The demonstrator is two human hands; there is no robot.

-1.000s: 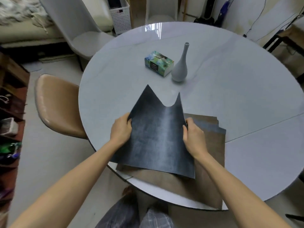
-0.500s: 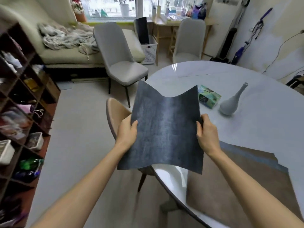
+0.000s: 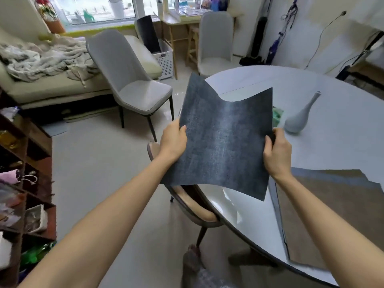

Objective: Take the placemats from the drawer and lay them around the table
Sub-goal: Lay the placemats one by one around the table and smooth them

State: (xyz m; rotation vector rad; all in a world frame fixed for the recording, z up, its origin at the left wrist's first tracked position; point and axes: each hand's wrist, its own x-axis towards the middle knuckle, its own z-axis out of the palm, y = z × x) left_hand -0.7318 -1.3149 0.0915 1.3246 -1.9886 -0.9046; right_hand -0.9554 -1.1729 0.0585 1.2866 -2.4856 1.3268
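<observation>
Lifted placemat (image 3: 224,142) between 2 raised hands.

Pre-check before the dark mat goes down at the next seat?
1. Both hands hold the dark placemat: left hand and right hand at its side edges: ok.
2. Mat off the table: ok.
3. Rim by the brown chair bare: ok.
4. Vase away from that spot: ok.
5. Remaining stack stays on the table: ok.
6. Mat flat: not ok, sagging.
</observation>
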